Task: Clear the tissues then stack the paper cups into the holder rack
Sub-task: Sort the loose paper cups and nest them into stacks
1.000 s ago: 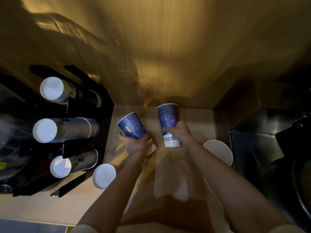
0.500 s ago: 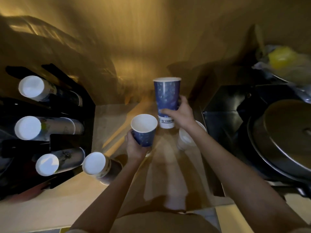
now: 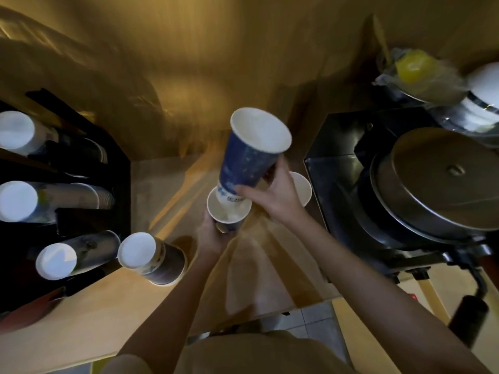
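Observation:
My right hand [image 3: 272,195] grips a tall blue paper cup [image 3: 248,157], mouth tilted up toward me, its white base sitting in the mouth of a second blue cup [image 3: 228,214]. That lower cup is held from below by my left hand [image 3: 213,236]. A third cup [image 3: 303,188] shows its white rim just behind my right hand. The black holder rack [image 3: 89,211] at the left carries three rows of stacked cups [image 3: 67,201] lying on their sides. Another stack of cups [image 3: 152,259] lies on the counter beside the rack. No tissues are visible.
A wooden counter [image 3: 94,314] runs below the rack. At the right stands a dark metal machine with a round steel lid [image 3: 442,182], a yellow bagged item [image 3: 413,67] and white dishes [image 3: 483,93] behind it. A wooden wall backs the counter.
My right hand has tipped its cup from upright to leaning and brought its base down into the mouth of the cup in my left hand. The view has shifted right.

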